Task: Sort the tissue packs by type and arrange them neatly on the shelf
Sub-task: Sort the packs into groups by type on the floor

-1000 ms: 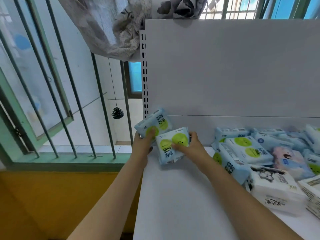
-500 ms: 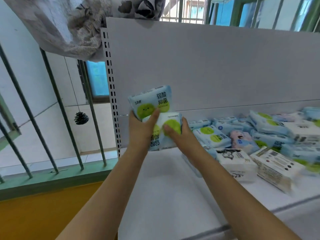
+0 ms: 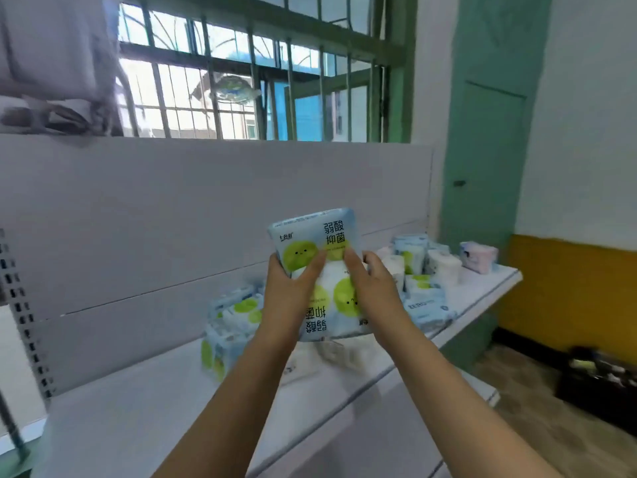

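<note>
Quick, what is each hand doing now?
Left hand: grips the upper green-dot tissue pack.
Right hand: holds the lower green-dot tissue pack.

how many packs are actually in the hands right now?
2, both green-dot packs: upper pack gripped by the left hand, lower pack held upside down by the right hand. None hidden that I can tell.

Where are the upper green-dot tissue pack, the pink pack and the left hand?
upper green-dot tissue pack (image 3: 312, 238), head view, printed front face.
pink pack (image 3: 479, 256), head view, its front side.
left hand (image 3: 287, 291), head view, back of hand.
</note>
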